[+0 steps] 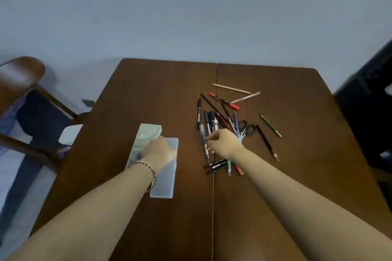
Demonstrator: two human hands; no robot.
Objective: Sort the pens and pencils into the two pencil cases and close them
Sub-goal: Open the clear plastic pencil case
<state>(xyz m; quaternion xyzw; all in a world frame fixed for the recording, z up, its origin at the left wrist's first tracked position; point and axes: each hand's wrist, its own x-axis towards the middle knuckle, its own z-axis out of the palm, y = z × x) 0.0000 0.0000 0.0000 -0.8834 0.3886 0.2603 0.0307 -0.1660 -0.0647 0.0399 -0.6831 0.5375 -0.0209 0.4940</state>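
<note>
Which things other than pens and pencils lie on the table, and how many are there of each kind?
Pencil cases: 2, the patterned case and the clear case
Pair of scissors: 1
Total: 3

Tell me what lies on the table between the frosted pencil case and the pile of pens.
Nothing: in the head view, only bare brown wooden table separates the frosted translucent plastic pencil case from the pile of pens and pencils.
</note>
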